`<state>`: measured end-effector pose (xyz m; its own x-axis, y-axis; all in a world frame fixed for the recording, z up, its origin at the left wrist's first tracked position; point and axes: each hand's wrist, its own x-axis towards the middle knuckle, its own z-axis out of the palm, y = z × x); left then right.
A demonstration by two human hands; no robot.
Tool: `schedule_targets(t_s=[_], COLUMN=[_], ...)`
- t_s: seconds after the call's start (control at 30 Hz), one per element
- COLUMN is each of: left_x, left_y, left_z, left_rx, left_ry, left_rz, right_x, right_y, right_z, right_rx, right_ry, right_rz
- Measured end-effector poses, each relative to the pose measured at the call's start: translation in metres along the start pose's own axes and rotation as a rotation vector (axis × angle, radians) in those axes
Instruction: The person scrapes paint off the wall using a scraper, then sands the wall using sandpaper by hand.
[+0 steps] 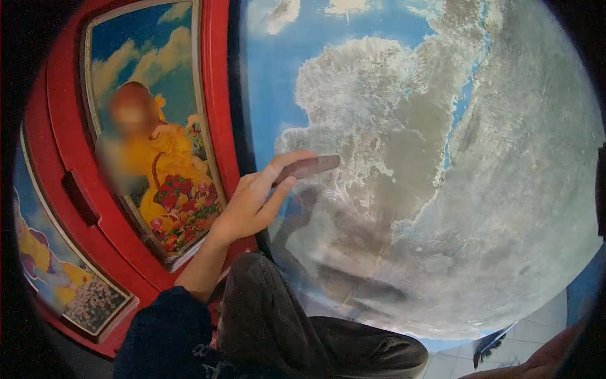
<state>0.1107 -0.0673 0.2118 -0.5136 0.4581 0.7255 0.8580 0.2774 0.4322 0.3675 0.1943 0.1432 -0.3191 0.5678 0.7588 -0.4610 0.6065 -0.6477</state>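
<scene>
My left hand point(252, 201) reaches in from the lower left, its thumb and fingers closed round a flat, greyish-brown block point(309, 168). Blur hides what the block is made of. Its far end lies against, or very close to, a broad panel point(410, 145) with patchy grey-white coating and blue paint. A shadow falls on the panel below the hand. My right hand is out of view; a brownish, dim shape at the lower right corner may be an arm or a leg.
Left of the panel stands a red frame point(219, 95) with a picture point(177, 151) of a figure in yellow with a flower basket. Another picture point(95, 303) sits lower left. My bent knee point(259, 297) is close below. Pale tiles point(536, 335) and a dark bristly thing point(491, 346) show lower right.
</scene>
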Motion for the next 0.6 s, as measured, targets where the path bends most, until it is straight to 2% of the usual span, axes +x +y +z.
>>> schedule_targets(t_s=[0.13, 0.2, 0.3, 0.4, 0.6], left_x=[-0.001, 0.008, 0.010, 0.009, 0.004], left_y=[-0.004, -0.005, -0.005, -0.002, -0.005], left_z=[0.005, 0.004, 0.008, 0.009, 0.017], left_rx=[0.048, -0.117, -0.018, -0.135, -0.021], left_ry=[0.080, 0.053, 0.117, 0.070, 0.102], left_rz=[0.030, 0.051, 0.117, 0.036, 0.102], right_x=[-0.002, -0.003, -0.002, 0.003, -0.002], right_y=[0.001, 0.000, -0.001, -0.001, -0.004], right_z=[-0.009, -0.012, -0.019, -0.022, -0.037], right_rx=[0.011, 0.015, 0.013, 0.007, 0.014], right_ry=[-0.001, 0.005, 0.004, -0.007, -0.004], right_rz=[-0.002, -0.003, -0.009, -0.026, -0.036])
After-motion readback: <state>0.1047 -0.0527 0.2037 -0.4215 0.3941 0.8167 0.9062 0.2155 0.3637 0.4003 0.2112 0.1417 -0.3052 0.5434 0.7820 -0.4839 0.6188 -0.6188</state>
